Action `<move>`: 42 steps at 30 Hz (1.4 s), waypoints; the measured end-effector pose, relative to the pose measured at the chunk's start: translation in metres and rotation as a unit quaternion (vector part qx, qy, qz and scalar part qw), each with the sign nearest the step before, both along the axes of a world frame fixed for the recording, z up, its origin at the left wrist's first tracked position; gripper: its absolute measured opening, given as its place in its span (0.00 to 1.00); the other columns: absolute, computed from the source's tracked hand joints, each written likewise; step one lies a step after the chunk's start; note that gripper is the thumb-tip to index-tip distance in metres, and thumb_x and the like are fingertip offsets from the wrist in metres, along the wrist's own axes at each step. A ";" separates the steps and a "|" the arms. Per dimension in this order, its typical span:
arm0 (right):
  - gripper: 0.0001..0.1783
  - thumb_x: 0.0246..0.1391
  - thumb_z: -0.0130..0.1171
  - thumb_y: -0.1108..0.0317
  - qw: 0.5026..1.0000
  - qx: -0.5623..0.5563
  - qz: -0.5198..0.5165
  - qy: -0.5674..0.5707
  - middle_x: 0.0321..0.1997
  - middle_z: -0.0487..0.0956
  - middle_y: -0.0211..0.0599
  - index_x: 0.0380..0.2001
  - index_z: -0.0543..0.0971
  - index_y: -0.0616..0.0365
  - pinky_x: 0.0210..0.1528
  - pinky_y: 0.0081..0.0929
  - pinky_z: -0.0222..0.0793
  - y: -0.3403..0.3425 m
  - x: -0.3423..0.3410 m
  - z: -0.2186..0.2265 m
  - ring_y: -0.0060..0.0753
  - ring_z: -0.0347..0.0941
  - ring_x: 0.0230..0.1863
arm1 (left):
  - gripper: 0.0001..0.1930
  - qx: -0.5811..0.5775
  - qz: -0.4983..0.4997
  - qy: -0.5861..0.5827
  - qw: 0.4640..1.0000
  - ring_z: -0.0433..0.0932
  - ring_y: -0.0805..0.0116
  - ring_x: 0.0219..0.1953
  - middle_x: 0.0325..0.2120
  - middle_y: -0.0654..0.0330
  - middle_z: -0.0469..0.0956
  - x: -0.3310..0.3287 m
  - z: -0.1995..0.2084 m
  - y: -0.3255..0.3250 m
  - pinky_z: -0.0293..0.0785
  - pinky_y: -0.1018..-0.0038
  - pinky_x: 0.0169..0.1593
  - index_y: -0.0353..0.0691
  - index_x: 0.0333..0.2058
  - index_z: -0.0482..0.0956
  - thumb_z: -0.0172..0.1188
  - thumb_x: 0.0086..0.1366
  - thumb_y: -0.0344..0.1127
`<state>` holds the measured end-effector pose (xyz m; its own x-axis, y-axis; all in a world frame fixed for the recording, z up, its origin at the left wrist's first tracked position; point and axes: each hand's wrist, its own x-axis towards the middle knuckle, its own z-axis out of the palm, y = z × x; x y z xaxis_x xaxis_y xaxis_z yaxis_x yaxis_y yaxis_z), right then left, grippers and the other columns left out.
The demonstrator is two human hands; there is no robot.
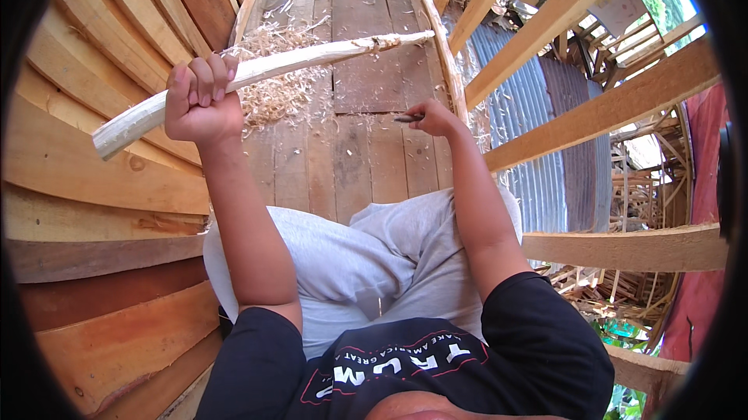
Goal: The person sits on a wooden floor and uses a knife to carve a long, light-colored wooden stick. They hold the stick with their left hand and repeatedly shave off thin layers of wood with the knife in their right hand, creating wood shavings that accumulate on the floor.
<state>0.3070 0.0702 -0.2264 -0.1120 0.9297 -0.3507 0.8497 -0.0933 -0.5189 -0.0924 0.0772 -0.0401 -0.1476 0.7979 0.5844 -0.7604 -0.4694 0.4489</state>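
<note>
I see the left hand (pixel 204 108) with its fingers curled tight around the pale stick (pixel 304 55), which slants up to the right over shavings (pixel 276 100) and planks (pixel 366 159). The right hand (pixel 435 119), apart from the stick, has its fingers closed on a small dark tool (pixel 406 118) whose kind I can't tell.

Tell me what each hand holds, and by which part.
The left hand grips the pale stick nearer its thick end. The right hand holds a small dark object; one end juts out, the held part is hidden.
</note>
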 end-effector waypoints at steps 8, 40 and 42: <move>0.22 0.45 0.69 0.70 0.998 0.058 -0.007 0.025 0.38 0.85 0.38 0.48 0.83 0.48 0.40 0.32 0.71 0.000 -0.038 -0.004 0.30 0.78 0.35 | 0.20 -0.007 0.011 -0.003 1.000 0.52 0.74 0.17 0.09 0.69 0.51 -0.003 0.001 -0.001 0.56 0.70 0.34 0.51 0.13 0.51 0.50 0.61 0.37; 0.22 0.48 0.69 0.66 0.988 -0.079 0.003 0.135 0.22 0.74 0.20 0.50 0.83 0.41 0.21 0.22 0.61 -0.004 -0.054 -0.002 0.16 0.63 0.21 | 0.22 -0.006 0.005 0.008 1.000 0.52 0.73 0.17 0.09 0.69 0.51 0.000 0.001 0.002 0.55 0.71 0.35 0.53 0.13 0.51 0.51 0.61 0.37; 0.22 0.48 0.68 0.67 0.981 -0.119 0.019 0.149 0.22 0.73 0.20 0.49 0.83 0.40 0.21 0.22 0.61 -0.002 -0.049 0.007 0.15 0.63 0.22 | 0.21 -0.010 0.011 0.010 1.000 0.52 0.73 0.16 0.09 0.69 0.50 0.001 0.001 0.000 0.55 0.71 0.35 0.53 0.13 0.51 0.52 0.61 0.37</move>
